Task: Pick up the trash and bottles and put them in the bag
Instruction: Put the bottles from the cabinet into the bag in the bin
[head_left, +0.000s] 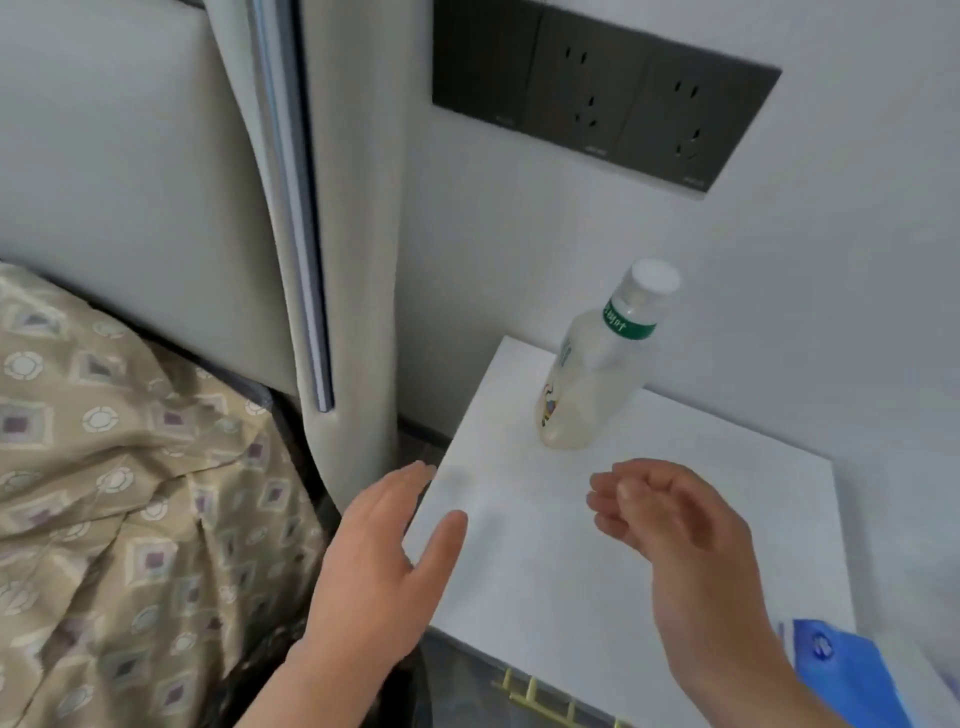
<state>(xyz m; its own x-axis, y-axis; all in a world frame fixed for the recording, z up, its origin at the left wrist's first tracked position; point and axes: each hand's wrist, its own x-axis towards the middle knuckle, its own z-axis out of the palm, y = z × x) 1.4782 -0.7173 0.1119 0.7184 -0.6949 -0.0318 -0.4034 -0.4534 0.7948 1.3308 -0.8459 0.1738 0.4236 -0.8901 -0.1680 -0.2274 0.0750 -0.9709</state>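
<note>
A pale plastic bottle (597, 364) with a white cap and a green neck band stands upright near the back of a white bedside cabinet (545, 561). My right hand (670, 525) hovers over the cabinet top just in front of the bottle, fingers loosely curved, holding nothing. My left hand (379, 561) is spread flat at the cabinet's left edge, fingers straight and empty. Dark plastic (415, 686) shows under my left wrist; I cannot tell whether it is the bag.
A padded grey headboard (332, 260) rises left of the cabinet, with a patterned beige quilt (130, 493) on the bed. A dark socket panel (597, 88) sits on the wall above. A blue packet (852, 670) lies at the cabinet's front right corner.
</note>
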